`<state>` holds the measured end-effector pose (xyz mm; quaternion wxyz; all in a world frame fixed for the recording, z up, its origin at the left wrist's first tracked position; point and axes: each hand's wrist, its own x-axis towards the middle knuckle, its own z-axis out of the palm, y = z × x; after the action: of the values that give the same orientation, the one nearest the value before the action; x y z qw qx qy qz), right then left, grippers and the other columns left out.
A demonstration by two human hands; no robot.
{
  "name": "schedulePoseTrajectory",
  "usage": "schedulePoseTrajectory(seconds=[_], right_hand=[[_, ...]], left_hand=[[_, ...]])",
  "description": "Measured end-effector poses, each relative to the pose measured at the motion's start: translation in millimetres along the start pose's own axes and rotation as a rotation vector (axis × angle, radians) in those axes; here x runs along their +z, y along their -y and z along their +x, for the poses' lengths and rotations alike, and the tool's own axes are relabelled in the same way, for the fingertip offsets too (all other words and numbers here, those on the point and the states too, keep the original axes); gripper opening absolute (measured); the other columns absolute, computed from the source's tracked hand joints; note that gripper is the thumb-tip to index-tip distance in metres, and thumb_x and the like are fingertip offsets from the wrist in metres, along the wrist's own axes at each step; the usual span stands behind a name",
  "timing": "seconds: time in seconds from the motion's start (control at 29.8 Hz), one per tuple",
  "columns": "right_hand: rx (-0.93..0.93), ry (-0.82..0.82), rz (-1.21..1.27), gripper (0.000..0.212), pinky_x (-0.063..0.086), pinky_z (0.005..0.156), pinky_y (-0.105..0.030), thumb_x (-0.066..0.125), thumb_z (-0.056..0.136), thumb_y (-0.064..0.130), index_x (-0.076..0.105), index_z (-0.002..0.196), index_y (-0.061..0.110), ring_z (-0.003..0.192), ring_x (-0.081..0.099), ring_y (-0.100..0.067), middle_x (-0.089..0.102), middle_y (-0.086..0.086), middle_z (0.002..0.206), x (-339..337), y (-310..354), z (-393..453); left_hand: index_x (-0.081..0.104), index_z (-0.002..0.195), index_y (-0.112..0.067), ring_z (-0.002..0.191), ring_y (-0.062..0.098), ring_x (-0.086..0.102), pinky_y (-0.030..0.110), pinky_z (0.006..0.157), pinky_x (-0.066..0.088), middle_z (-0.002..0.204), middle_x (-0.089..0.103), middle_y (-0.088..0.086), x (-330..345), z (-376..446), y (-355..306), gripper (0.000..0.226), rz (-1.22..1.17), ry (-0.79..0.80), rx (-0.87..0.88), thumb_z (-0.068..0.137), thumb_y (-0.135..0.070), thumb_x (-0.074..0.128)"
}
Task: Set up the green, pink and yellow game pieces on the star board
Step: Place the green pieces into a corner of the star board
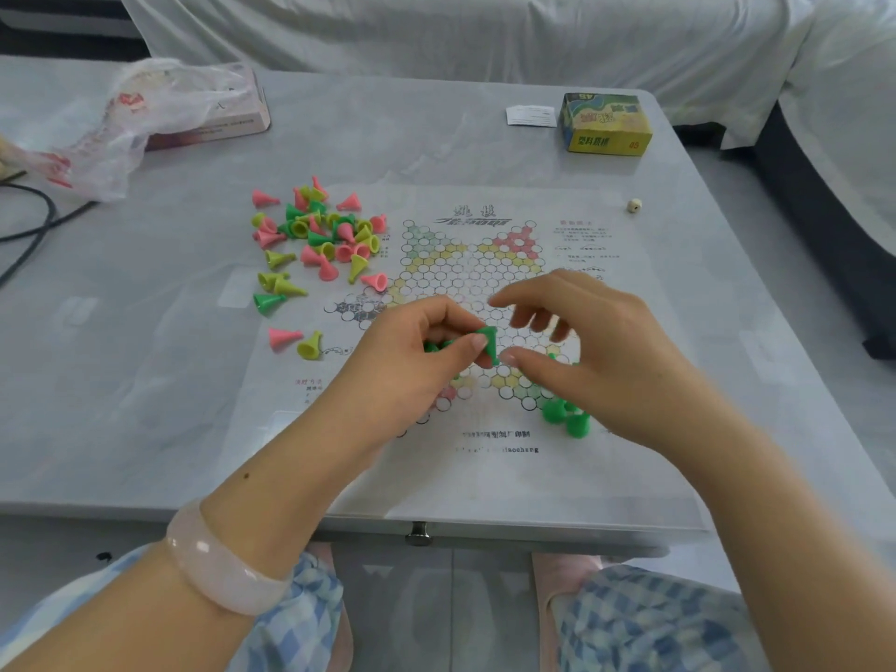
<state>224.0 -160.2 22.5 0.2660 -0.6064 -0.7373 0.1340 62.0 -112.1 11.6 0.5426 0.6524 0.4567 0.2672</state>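
Note:
The paper star board (465,278) lies flat on the grey table. A loose pile of green, pink and yellow cone pieces (322,235) sits at its upper left. My left hand (417,356) holds several green pieces in its curled fingers, and one green cone (488,338) sticks out between its thumb and forefinger. My right hand (582,341) hovers just right of it, thumb tip touching that cone, other fingers loosely bent. Several green pieces (565,414) stand on the board's near right star point, partly hidden by my right hand.
A yellow-green game box (606,123) and a white slip (531,114) lie at the back right, with a small die (634,205) nearer. A plastic bag (121,128) over a pink box is at the back left. A black cable (29,225) runs along the left edge.

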Motion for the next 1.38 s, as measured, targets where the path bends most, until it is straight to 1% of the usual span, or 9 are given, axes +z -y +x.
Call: schedulePoseTrajectory(seconds=[0.17,0.27,0.4,0.5,0.64,0.77,0.91,1.11,1.38], right_hand=[[-0.052,-0.022,-0.028,0.026,0.037,0.076,-0.011,0.066,0.079,0.028,0.054,0.102,0.025,0.078,0.046,0.007,0.050,0.019,0.081,13,2,-2],[-0.091,-0.082,-0.027,0.013,0.041,0.072,-0.016,0.065,0.080,0.023,0.059,0.089,0.016,0.073,0.048,-0.002,0.051,0.016,0.076,13,3,-1],[-0.032,-0.151,0.017,0.007,0.047,0.069,-0.025,0.063,0.082,0.017,0.067,0.086,0.013,0.069,0.059,-0.009,0.065,0.005,0.073,1,-2,-1],[0.154,-0.204,-0.074,0.008,0.047,0.074,-0.024,0.059,0.084,0.012,0.066,0.088,0.015,0.072,0.058,-0.009,0.062,0.009,0.075,-12,-17,1],[0.270,-0.072,-0.247,0.015,0.039,0.070,-0.025,0.051,0.087,0.008,0.063,0.093,0.015,0.077,0.050,-0.012,0.060,0.006,0.081,-15,-36,-1],[0.247,0.119,-0.304,0.018,0.044,0.078,-0.029,0.047,0.088,0.006,0.062,0.094,0.015,0.086,0.055,-0.018,0.065,0.000,0.092,-6,-39,-2],[0.246,0.139,-0.297,0.019,0.045,0.081,-0.034,0.047,0.087,0.006,0.063,0.094,0.014,0.089,0.056,-0.020,0.066,-0.001,0.092,-5,-36,0],[0.239,0.163,-0.301,0.020,0.037,0.071,-0.025,0.048,0.087,0.007,0.064,0.092,0.017,0.079,0.048,-0.013,0.058,0.005,0.082,-6,-35,0],[0.232,0.209,-0.299,0.024,0.040,0.072,-0.025,0.048,0.088,0.009,0.063,0.101,0.022,0.077,0.047,-0.011,0.057,0.004,0.084,-8,-33,-2]], left_hand=[[0.063,0.086,-0.012,0.045,0.007,0.042,0.014,0.042,0.036,0.066,0.065,-0.001,0,0,-2,0.007,-0.185,0.043,-0.092,0.088,-0.011,0.056],[0.064,0.090,-0.010,0.044,0.005,0.040,0.020,0.050,0.037,0.061,0.063,-0.005,-2,0,0,0.009,-0.216,0.065,-0.110,0.088,-0.012,0.056],[0.065,0.093,-0.023,0.049,0.004,0.045,0.012,0.047,0.041,0.077,0.071,-0.004,-3,-1,0,0.013,-0.118,0.050,-0.068,0.087,-0.015,0.058],[0.060,0.090,-0.030,0.073,0.010,0.061,0.011,0.055,0.047,0.091,0.068,-0.002,-2,-1,1,0.016,0.013,-0.001,-0.044,0.087,-0.014,0.059],[0.053,0.091,-0.025,0.070,0.007,0.055,0.009,0.052,0.044,0.093,0.064,-0.009,-2,0,1,0.022,0.079,0.043,-0.097,0.089,-0.004,0.047],[0.050,0.090,-0.025,0.073,0.008,0.055,0.018,0.063,0.044,0.094,0.064,-0.011,-1,0,1,0.025,0.109,0.062,-0.111,0.089,0.000,0.044],[0.049,0.091,-0.024,0.076,0.010,0.060,0.023,0.070,0.049,0.090,0.066,-0.013,-2,-1,0,0.018,0.108,0.062,-0.084,0.088,-0.007,0.054],[0.055,0.088,-0.017,0.044,-0.007,0.052,0.006,0.040,0.039,0.074,0.059,-0.011,-4,0,0,0.017,0.200,-0.059,0.009,0.079,-0.020,0.069],[0.061,0.078,-0.026,0.056,0.001,0.043,0.010,0.054,0.040,0.070,0.058,-0.016,-7,0,3,0.010,0.333,-0.079,0.169,0.076,-0.030,0.069]])
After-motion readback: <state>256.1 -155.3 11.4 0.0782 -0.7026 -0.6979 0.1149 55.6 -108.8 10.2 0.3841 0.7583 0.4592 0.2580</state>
